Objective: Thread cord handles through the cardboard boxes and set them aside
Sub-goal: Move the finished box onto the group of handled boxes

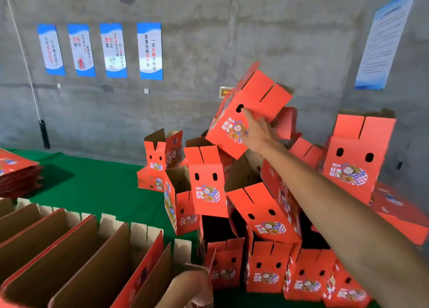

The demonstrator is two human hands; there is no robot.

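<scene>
Nearest, at the bottom edge: the left hand [189, 289], only partly in frame, resting by the flat-folded cartons [76, 254] standing on edge in a row, brown insides up; whether its fingers are curled or straight cannot be told. Probably kept there ready to draw the next blank from the row. Beside it, over the green-covered worktop [97, 187], a loose heap of opened red boxes [262, 217], flaps up and paired handle holes facing the camera, stacked any way they land, which suits a set-aside pile rather than a neat store. Farther out, the right arm stretched fully forward, the right hand [260, 131] spread flat with straight fingers against the printed face of a tilted red box [246, 112], just below one handle hole. No curl round an edge visible, so apparently pushing or letting go rather than gripping, the box leaning over the top of the heap. A red cord handle [223, 105] looped along the box's left edge, on the far side from the palm, so threading looks done on this one. Beyond, a second stack of flat red cartons [16, 173] at far left, and the concrete wall with blue-bordered posters [149, 51].
</scene>
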